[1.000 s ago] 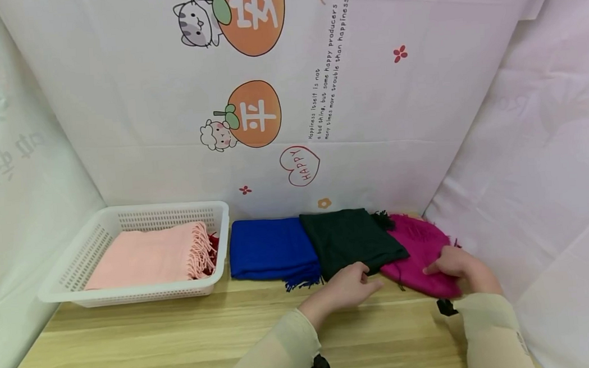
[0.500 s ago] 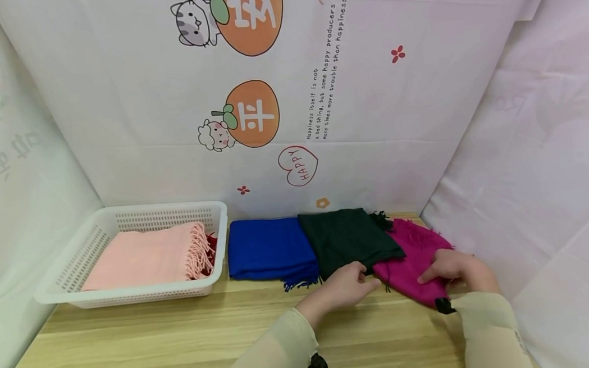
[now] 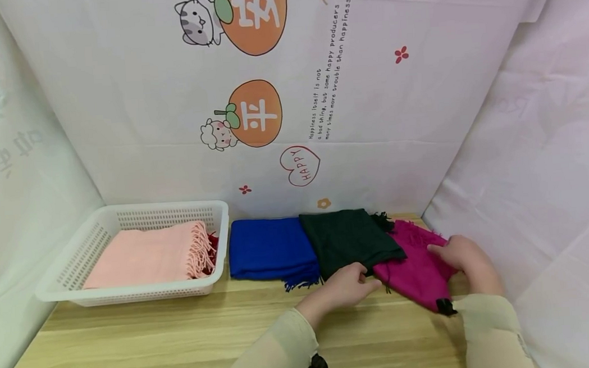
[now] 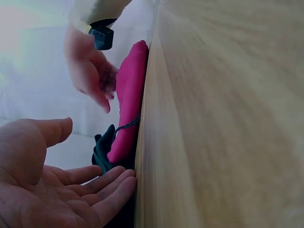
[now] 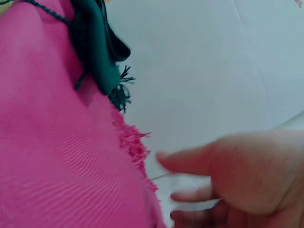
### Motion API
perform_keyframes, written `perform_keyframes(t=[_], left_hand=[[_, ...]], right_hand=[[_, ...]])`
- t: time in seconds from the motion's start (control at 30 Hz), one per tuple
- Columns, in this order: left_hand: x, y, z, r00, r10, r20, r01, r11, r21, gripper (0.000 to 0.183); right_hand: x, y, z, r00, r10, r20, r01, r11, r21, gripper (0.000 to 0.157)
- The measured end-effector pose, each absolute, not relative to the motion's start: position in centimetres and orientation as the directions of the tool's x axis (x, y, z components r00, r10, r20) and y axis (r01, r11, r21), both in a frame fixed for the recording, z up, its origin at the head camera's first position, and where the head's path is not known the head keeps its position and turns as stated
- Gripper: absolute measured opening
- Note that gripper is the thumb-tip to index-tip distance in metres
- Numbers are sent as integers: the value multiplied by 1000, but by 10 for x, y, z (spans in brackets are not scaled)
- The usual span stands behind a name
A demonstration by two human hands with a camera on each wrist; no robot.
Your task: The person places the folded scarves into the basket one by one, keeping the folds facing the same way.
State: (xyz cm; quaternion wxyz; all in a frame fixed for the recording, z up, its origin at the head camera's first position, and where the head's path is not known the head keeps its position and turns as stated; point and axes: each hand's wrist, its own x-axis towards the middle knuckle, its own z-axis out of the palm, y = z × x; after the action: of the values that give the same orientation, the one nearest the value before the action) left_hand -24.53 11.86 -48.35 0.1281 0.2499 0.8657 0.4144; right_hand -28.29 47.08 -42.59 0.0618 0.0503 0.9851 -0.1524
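Observation:
A folded magenta scarf (image 3: 416,275) lies at the right, its left edge under a folded dark green scarf (image 3: 353,236). My right hand (image 3: 468,258) is at the magenta scarf's right edge. In the right wrist view the fingers of this hand (image 5: 242,178) are spread, slightly blurred, beside the magenta fringe (image 5: 133,147), pinching nothing that I can see. My left hand (image 3: 348,286) rests at the green scarf's front edge. In the left wrist view its fingers (image 4: 102,190) are loosely extended, palm showing, and grip nothing.
To the left of the green scarf lies a folded blue scarf (image 3: 270,247). A white plastic basket (image 3: 144,293) at the far left holds a pink fringed scarf (image 3: 142,258) and something dark red (image 3: 213,259). White printed sheets (image 3: 370,100) enclose the back and sides.
The magenta scarf's right side has been drawn inward to the left, making it narrower. My right hand then moved back along its edge and loosened. My left hand stays about where it was.

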Motion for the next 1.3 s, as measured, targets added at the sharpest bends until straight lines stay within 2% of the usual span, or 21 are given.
perform_keyframes(t=[0.17,0.33,0.67,0.87,1.0,1.13,1.3], left_hand=[[-245,119,-483,-841,541,-19,327,535,779,61],[-246,121,-483,-836,548,-22,333,539,774,63],[-246,122,-481,-839,544,-21,328,536,778,64],[-247,121,-484,-835,549,-19,334,534,777,64],[-248,120,-486,-830,558,-5,349,525,776,59],[-249,118,-488,-823,567,2,356,513,781,54],[-249,117,-488,-830,557,-14,334,517,788,65]], right_hand=[[-294,479,-443,-999,31,-13,33,933,-358,74],[-302,484,-458,-999,4,47,-15,918,-395,82],[-323,491,-476,-995,-96,17,-95,913,-398,88],[-335,489,-478,-981,-187,44,-188,886,-424,88],[-337,489,-482,-973,-228,40,-224,882,-415,91],[-337,490,-488,-971,-239,23,-231,906,-356,96],[-335,490,-492,-974,-227,-3,-217,936,-277,101]])
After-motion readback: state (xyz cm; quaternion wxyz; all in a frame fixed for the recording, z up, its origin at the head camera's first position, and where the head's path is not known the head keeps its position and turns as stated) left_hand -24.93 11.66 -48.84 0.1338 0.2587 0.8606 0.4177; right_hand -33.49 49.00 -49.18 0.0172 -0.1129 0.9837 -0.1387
